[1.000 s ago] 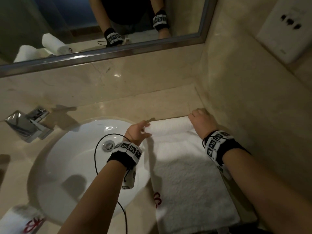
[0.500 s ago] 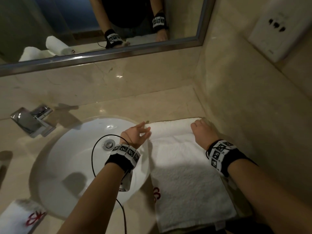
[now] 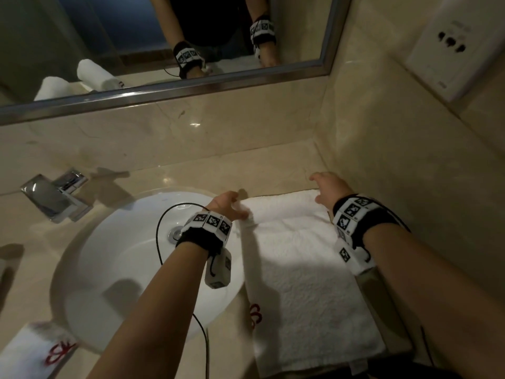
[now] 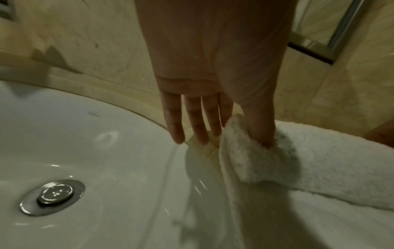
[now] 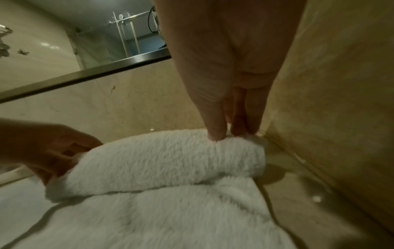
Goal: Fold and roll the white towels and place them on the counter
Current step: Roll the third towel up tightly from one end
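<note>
The towel (image 3: 306, 274) lies on the counter (image 3: 246, 170) (right of the sink (image 3: 114, 242)).

1. The second towel (image 3: 32, 351), left of the sink (image 3: 109, 269), is cut off by the head view's lower-left corner.
2. Its red emblem (image 3: 58, 351) blurs beyond reading.
3. Right of the sink, the spread towel (image 3: 314, 296) hides the counter beneath.

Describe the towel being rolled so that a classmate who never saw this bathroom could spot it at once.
Start at the white sink; on the counter to its right, by the side wall, lies the white towel. Unlike the other towel at the sink's near left, its far edge is turned into a small roll pinched by both hands.
</note>
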`<control>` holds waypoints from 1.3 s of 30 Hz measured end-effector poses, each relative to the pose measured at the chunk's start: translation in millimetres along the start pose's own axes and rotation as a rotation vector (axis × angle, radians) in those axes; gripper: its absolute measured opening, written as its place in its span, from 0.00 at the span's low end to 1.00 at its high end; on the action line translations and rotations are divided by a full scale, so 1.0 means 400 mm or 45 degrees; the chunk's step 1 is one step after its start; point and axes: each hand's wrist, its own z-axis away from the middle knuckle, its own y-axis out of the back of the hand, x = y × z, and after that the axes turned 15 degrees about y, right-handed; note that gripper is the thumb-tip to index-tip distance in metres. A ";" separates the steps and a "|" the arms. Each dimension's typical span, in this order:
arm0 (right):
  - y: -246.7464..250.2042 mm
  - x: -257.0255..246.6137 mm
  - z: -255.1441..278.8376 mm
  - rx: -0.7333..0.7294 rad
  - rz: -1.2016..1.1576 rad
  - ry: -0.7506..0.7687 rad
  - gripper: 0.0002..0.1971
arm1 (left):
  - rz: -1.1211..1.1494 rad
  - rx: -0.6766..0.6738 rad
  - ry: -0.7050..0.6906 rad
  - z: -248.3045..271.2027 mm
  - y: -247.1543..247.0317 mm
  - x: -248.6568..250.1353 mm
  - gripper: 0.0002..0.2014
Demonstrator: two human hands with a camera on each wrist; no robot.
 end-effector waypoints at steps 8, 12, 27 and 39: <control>0.004 0.001 -0.016 -0.295 0.146 -0.004 0.22 | -0.113 -0.009 -0.035 -0.001 0.008 -0.003 0.31; -0.011 -0.003 -0.008 -0.256 0.245 0.034 0.17 | -0.132 0.004 -0.031 -0.005 0.000 -0.008 0.26; -0.049 -0.034 0.095 -0.061 0.416 0.153 0.14 | -0.122 0.305 -0.106 0.039 -0.083 -0.057 0.21; -0.082 -0.079 0.148 0.065 0.538 0.168 0.18 | -0.159 0.418 -0.232 0.117 -0.096 -0.093 0.21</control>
